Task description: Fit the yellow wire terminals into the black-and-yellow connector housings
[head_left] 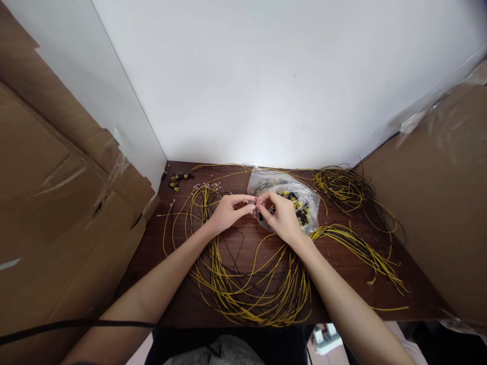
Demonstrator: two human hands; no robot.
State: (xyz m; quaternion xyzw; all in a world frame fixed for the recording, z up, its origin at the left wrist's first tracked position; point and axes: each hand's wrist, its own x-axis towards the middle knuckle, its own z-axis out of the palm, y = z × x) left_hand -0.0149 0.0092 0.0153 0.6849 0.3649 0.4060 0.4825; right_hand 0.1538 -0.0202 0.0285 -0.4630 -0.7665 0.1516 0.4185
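Observation:
My left hand (230, 212) and my right hand (279, 213) meet fingertip to fingertip over the middle of the table. Thumb and forefinger are pinched together on each. Whatever lies between the fingertips is too small and too covered to name. Just behind and under my right hand rests a clear plastic bag (312, 198) with black and yellow small parts in it. Below the hands curves a big loop of yellow and black wires (262, 317). Its left end, with small pale tips, fans out near my left hand; the other end runs out past my right forearm.
A tangled coil of yellow and black wire (338, 187) lies at the back right. Several small black and yellow parts (177, 181) sit at the back left. Cardboard sheets (57, 203) flank the brown table (152, 263). A white wall (243, 91) closes the back.

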